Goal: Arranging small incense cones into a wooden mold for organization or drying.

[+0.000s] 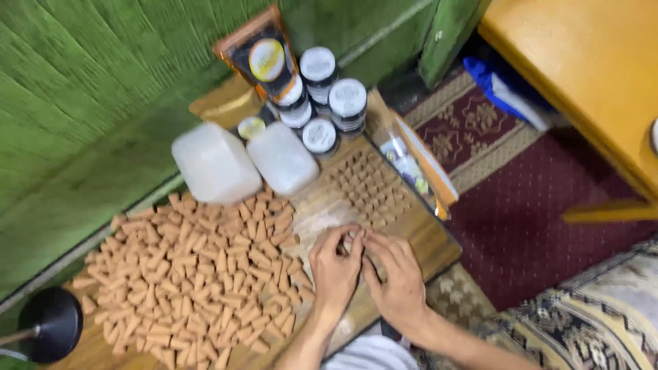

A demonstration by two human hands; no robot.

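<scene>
My left hand (pixel 334 268) and my right hand (pixel 395 276) meet fingertip to fingertip over a wooden board (pixel 432 243), pinching a small tan cone between them (pixel 351 241). A big heap of loose tan cones (pixel 199 274) covers the board to the left of my hands. Beyond my fingers, several cones stand upright in neat rows (pixel 368 188). Which hand bears the pinched cone I cannot tell.
Two translucent white blocks (pixel 216 164) (pixel 282 157) lie at the board's far edge. Behind them stand several black jars with white lids (pixel 322 82) and an orange pouch (pixel 259 51). A green wall lies left, a red patterned carpet (pixel 521 226) right, a yellow table (pixel 603 75) far right.
</scene>
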